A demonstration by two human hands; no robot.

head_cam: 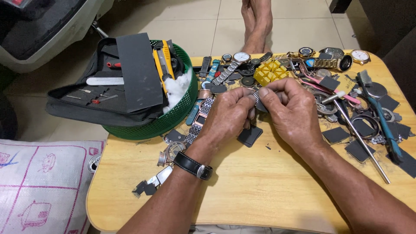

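My left hand (227, 115) and my right hand (290, 110) meet over the middle of a low wooden table (255, 186). Both pinch a small metal watch band piece (256, 96) between thumbs and fingertips. A black strap watch (193, 166) sits on my left wrist. Under the hands lie dark sandpaper squares (250, 135) and a rectangular watch with a metal bracelet (199, 119). A yellow plastic holder block (269, 71) sits just beyond the hands.
A green basket (173, 119) at the table's left holds a black tool case (104, 95), a sandpaper sheet and cotton. Several watches (240, 58), parts and a long metal rod (362, 141) crowd the far and right side. A bare foot (256, 21) rests beyond the table.
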